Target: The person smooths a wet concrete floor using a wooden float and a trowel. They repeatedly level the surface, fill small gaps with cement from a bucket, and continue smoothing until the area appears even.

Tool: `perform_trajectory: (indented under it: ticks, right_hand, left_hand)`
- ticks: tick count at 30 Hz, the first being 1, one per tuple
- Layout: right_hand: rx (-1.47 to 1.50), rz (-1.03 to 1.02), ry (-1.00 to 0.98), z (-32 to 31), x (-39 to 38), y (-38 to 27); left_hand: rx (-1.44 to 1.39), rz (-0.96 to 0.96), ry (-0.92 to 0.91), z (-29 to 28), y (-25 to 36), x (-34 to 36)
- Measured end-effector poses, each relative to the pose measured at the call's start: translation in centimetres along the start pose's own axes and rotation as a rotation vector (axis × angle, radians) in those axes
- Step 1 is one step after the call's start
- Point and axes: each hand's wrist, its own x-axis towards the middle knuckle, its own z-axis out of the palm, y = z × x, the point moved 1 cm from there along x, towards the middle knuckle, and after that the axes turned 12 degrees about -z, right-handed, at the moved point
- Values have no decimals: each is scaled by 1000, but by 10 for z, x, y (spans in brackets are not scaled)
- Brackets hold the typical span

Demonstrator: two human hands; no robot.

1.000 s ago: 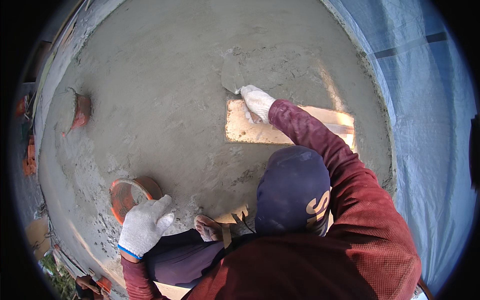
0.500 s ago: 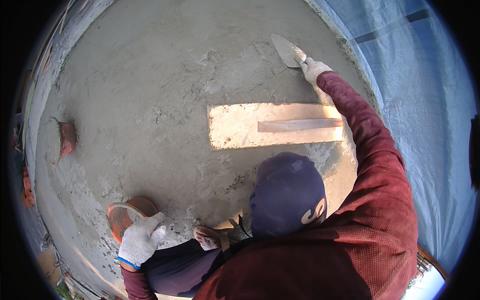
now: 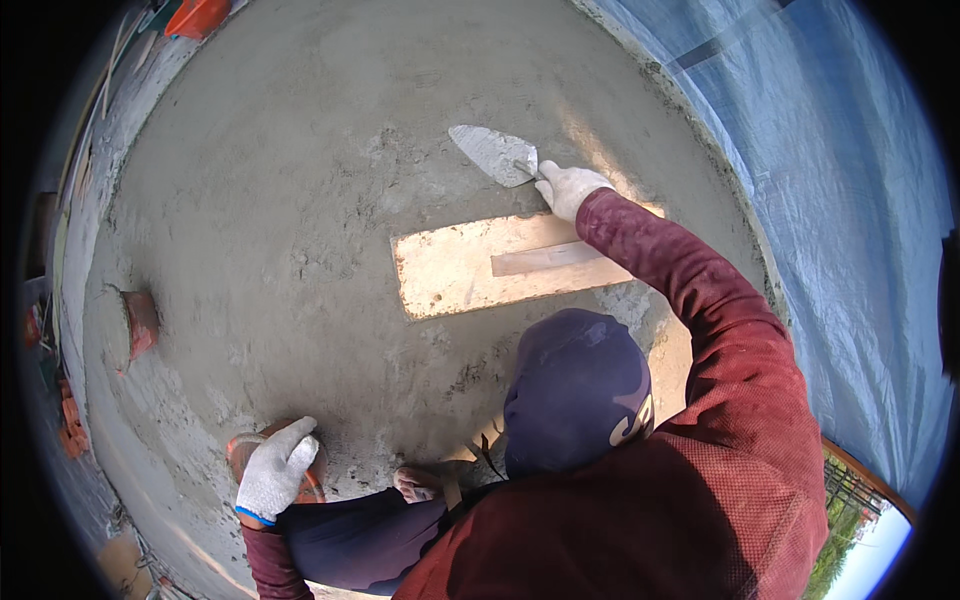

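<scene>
My gloved right hand (image 3: pixel 568 190) is closed round the handle of a pointed trowel (image 3: pixel 492 150), whose mortar-smeared blade lies on or just over the wet grey cement surface (image 3: pixel 250 170). Just below that hand lies a long pale float (image 3: pixel 440 262) with a wooden bar on top, partly hidden by my arm. At lower left, my gloved left hand (image 3: pixel 278 468) hangs over an orange bucket (image 3: pixel 242 452) beside my knee, index finger stretched out and thumb apart. Whether it touches the bucket I cannot tell.
A cement-coated reddish container (image 3: pixel 142 325) stands at left. An orange tub (image 3: pixel 195 18), boards and bricks (image 3: pixel 70 425) lie beyond the left edge. Blue sheeting (image 3: pixel 850 220) borders the right side. A dark-capped head (image 3: pixel 575 385) fills the lower middle, beside a foot (image 3: pixel 418 485).
My right hand swung the trowel forward and right, away from the float, then brought it back leftward and nearer. My left hand stayed over the bucket. The view shifted slightly.
</scene>
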Motion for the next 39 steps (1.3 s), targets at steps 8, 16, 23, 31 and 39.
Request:
perform_trajectory:
  ticks: [8,16,23,31,39]
  right_hand:
    - [1199,637,233,7,49,113]
    - [1288,81,-178,27,154,-176]
    - [8,-404,-337,44,94,-175]
    - [750,282,-34,-11,77,-54]
    - [808,-384,-606,56,-11,-325]
  left_hand:
    - [58,-79,27,1,-2,-32]
    - [170,26,80,-5,31,-26]
    - [89,-86,-17,-1,12,-37]
    - [-87,-43,59,1,-11,-84]
    - [-1266,-122,-433,21,-39,-25]
